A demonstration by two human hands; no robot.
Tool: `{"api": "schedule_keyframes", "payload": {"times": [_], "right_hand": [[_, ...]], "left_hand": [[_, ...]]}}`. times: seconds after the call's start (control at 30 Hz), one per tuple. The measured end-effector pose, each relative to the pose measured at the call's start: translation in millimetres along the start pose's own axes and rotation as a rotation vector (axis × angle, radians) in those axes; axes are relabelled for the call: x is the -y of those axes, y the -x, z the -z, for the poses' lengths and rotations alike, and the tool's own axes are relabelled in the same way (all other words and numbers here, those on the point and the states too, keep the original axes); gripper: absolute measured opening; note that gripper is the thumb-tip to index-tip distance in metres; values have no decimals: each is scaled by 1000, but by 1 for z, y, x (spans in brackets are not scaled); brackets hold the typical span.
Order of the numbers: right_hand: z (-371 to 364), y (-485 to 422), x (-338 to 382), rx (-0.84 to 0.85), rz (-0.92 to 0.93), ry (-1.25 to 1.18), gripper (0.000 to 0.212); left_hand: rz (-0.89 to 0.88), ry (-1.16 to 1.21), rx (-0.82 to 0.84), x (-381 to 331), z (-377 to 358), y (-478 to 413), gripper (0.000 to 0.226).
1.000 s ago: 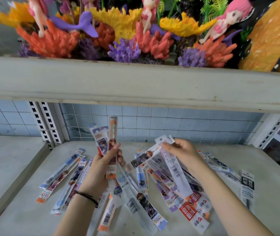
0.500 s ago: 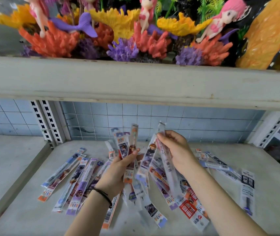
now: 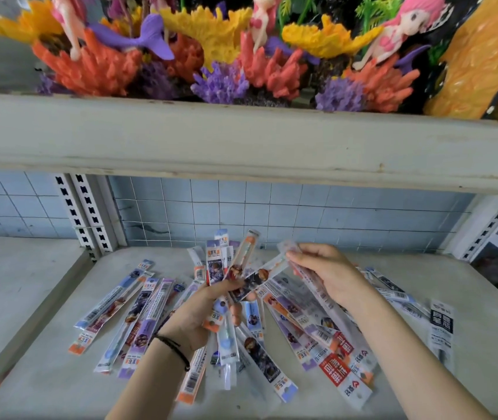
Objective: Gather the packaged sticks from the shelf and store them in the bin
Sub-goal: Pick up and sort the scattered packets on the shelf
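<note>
Many long, flat packaged sticks (image 3: 275,334) lie scattered over the grey lower shelf (image 3: 44,380). My left hand (image 3: 199,310), with a black band at the wrist, grips a fanned bunch of packaged sticks (image 3: 229,265) that point up and away. My right hand (image 3: 323,274) pinches the top end of one clear packaged stick, which slants down to the right over the pile and touches the bunch. A further group of packets (image 3: 132,310) lies to the left of my left hand. No bin is in view.
The upper shelf's thick front edge (image 3: 241,140) overhangs the work area, loaded with coral and mermaid ornaments (image 3: 211,56). Slotted uprights (image 3: 84,213) stand at the back left and at the right (image 3: 490,225). A blue tiled wall backs the shelf. A black-labelled packet (image 3: 441,328) lies far right.
My left hand and its bunch have shifted right, toward the middle. My right hand has brought its packet up against the bunch. The view has tilted slightly.
</note>
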State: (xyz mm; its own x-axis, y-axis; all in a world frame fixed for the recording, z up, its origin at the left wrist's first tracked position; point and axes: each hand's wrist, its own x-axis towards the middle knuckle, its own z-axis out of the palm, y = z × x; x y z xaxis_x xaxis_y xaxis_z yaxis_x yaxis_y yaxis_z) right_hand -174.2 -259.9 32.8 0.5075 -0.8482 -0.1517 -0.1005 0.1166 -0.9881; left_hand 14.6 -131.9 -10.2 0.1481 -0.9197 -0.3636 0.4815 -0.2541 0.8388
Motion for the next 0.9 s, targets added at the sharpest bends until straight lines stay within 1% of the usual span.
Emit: {"api": "schedule_keyframes", "payload": {"times": [0.03,0.1,0.17,0.23,0.27,0.33,0.4,0.47,0.53,0.57,0.63,0.7,0.73,0.8,0.9], "right_hand": [[1,1,-2,19,-22,46,17],[0,2,-6,-32,-28,0,16],[1,2,-8,-111,-26,-132,13],[0,1,-10,-181,-46,-284,8],[-1,0,-12,-211,-61,-332,9],[-6,-1,-16,-215,-100,-350,12],[-15,0,-20,-177,-131,-307,17],[-23,1,-24,-138,-121,-252,19],[-29,4,-28,-88,-80,-143,17],[-33,7,-29,-35,-62,-55,15],[-39,10,-32,90,-52,115,15],[-41,12,-32,148,-62,189,15],[-41,13,-30,153,-65,174,13],[-38,13,-25,123,-54,64,9],[-35,11,-19,53,-37,-119,11]], "left_hand": [[-14,38,7,-1,2,-1,32],[-45,167,18,-1,5,-6,27],[-52,342,52,-1,3,-9,28],[-63,436,61,0,2,-10,28],[-77,445,54,2,2,-11,28],[-122,408,20,6,-1,-12,32],[-163,358,7,9,-4,-13,39],[-170,280,19,11,-8,-13,40],[-191,225,6,12,-10,-14,40],[-215,218,7,11,-11,-14,41],[-265,250,10,10,-11,-16,44],[-285,312,6,8,-9,-18,40],[-284,335,2,7,-8,-19,33],[-274,355,-15,6,-5,-18,21],[-216,306,-20,5,-4,-12,19]]}}
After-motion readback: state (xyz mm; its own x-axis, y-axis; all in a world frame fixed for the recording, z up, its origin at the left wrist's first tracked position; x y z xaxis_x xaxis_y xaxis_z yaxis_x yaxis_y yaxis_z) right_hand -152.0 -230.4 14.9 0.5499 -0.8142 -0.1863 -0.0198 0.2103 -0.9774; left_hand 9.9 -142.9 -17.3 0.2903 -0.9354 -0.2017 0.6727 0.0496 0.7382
